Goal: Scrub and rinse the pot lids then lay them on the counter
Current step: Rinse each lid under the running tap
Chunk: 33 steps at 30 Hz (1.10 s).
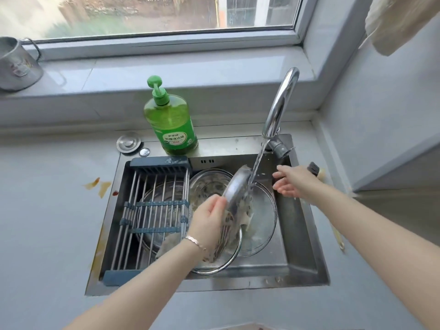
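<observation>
L hand (209, 219) grips the round stainless-steel pot lid (235, 194) by its lower-left rim, fingers curled over the edge. The lid is tilted steeply and stands up and to the R of the grip, over the middle of the steel sink (307, 236). Its upper face is under the water stream (258, 160) from the chrome gooseneck tap (281, 103). A patterned rag (234, 219) is bunched against the lid's lower edge, just beside the palm; can't tell if the hand holds it too.

R hand (291, 181) is apart from the lid, near the sink's R wall, fingers spread, holding nothing.

Glass lids (264, 220) lie flat in the basin below. Grey-blue rod drying rack (152, 215) spans the sink's L half.

Green pump bottle of dish soap (171, 122) stands on the back ledge. Its label reads "柠檬洗洁精"; smaller print is illegible.
</observation>
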Each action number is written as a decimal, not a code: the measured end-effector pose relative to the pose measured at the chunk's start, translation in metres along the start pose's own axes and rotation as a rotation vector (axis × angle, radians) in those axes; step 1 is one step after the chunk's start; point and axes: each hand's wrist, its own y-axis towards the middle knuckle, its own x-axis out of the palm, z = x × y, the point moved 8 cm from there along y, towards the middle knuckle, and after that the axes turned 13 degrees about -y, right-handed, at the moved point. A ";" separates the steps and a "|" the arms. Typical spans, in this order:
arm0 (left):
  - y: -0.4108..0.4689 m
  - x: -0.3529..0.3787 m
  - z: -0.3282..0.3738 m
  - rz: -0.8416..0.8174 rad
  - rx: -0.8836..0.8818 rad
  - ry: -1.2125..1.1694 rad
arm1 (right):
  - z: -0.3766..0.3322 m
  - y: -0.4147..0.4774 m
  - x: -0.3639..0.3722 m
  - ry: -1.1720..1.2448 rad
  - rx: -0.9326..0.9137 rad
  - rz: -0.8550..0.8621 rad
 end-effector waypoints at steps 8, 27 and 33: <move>0.012 -0.038 -0.045 0.295 -0.469 -0.691 | 0.082 0.015 0.054 0.113 0.202 -0.097; -0.011 0.017 -0.087 0.218 -1.037 -0.856 | 0.028 0.005 -0.041 -0.110 -0.075 0.398; -0.013 0.017 -0.075 0.196 -1.095 -0.832 | -0.008 -0.018 -0.038 -0.336 -0.246 0.448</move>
